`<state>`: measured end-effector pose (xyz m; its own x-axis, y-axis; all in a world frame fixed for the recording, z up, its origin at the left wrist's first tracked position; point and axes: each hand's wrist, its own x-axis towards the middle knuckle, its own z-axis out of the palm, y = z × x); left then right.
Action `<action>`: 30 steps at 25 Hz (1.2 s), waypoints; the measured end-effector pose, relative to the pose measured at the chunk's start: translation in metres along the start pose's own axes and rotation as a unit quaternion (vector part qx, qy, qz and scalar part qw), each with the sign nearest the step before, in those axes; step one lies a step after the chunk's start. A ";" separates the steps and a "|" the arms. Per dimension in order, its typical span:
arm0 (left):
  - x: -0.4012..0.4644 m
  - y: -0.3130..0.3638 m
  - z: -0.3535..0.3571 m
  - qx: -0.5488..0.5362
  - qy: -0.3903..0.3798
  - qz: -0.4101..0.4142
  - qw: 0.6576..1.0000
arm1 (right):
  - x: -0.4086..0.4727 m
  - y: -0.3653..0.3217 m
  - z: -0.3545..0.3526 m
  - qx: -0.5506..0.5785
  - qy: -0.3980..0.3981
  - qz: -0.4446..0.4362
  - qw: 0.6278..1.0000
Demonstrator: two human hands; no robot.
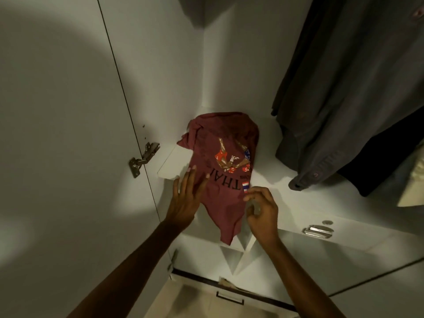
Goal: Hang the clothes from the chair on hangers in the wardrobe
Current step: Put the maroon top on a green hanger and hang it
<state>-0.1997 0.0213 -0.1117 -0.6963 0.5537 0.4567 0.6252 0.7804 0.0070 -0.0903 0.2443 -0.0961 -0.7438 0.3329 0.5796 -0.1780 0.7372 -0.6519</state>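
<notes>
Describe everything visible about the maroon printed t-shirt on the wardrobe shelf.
The maroon printed t-shirt is soft knit fabric, crumpled in a heap on the white wardrobe shelf, its lower end drooping over the front edge. Print: orange-and-brown figures, dark lettering, a small striped flag. The left hand lies flat on it; the right hand pinches its edge.

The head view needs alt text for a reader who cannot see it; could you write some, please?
A maroon printed T-shirt lies on a white wardrobe shelf, the left hand flat on it and the right hand pinching its edge. Grey shirts hang to the right.
</notes>
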 end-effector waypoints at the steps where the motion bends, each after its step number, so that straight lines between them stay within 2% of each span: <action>1: 0.003 -0.007 0.003 0.010 -0.008 0.012 1.000 | -0.012 -0.001 0.003 -0.009 0.022 0.010 1.000; 4: 0.026 -0.029 0.004 -0.019 -0.006 0.100 0.995 | -0.037 -0.005 0.015 -0.048 0.070 0.149 0.985; 6: 0.033 -0.032 -0.001 -0.061 0.026 0.151 0.986 | -0.054 -0.011 0.022 -0.020 0.017 0.278 0.960; 8: 0.029 -0.026 -0.010 -0.097 0.083 0.166 0.978 | -0.070 -0.033 0.031 0.126 -0.109 0.398 0.902; 10: 0.024 -0.014 -0.028 -0.131 0.113 0.167 0.971 | -0.077 -0.066 0.040 0.299 -0.194 0.420 0.835; 11: 0.023 -0.007 -0.039 -0.144 0.125 0.173 0.966 | -0.073 -0.080 0.042 0.374 -0.176 0.418 0.809; 14: 0.025 0.018 -0.078 -0.214 0.132 0.196 0.948 | -0.043 -0.113 0.038 0.543 0.019 0.412 0.731; 15: 0.026 0.027 -0.087 -0.241 0.125 0.190 0.944 | -0.032 -0.117 0.034 0.551 0.065 0.395 0.732; 18: 0.023 0.056 -0.113 -0.322 0.039 0.172 0.930 | -0.005 -0.120 0.007 0.440 0.142 0.342 0.818; 20: 0.025 0.067 -0.123 -0.389 0.028 0.165 0.906 | 0.012 -0.123 -0.017 0.361 0.158 0.307 0.866; 22: 0.038 0.069 -0.136 -0.458 0.057 0.091 0.883 | 0.029 -0.134 -0.047 0.344 0.138 0.275 0.887; 24: 0.061 0.067 -0.155 -0.532 0.095 -0.018 0.841 | 0.049 -0.147 -0.083 0.344 0.089 0.244 0.902; 26: 0.093 0.063 -0.182 -0.513 0.145 -0.085 0.842 | 0.069 -0.165 -0.121 0.313 0.016 0.193 0.930; 27: 0.108 0.061 -0.198 -0.500 0.129 -0.099 0.850 | 0.081 -0.172 -0.137 0.294 -0.031 0.159 0.942; 28: 0.128 0.060 -0.205 -0.511 0.072 -0.105 0.850 | 0.094 -0.183 -0.152 0.275 -0.074 0.129 0.950; 29: 0.142 0.062 -0.216 -0.541 -0.029 -0.096 0.835 | 0.106 -0.191 -0.164 0.256 -0.107 0.107 0.955; 30: 0.153 0.067 -0.222 -0.578 -0.152 -0.073 0.798 | 0.120 -0.197 -0.173 0.235 -0.139 0.089 0.958</action>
<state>-0.1856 0.0940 0.1563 -0.7349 0.6636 0.1398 0.3146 0.1511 0.9371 -0.0336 0.2405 0.1866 -0.9205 0.2107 0.3291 -0.2546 0.3154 -0.9142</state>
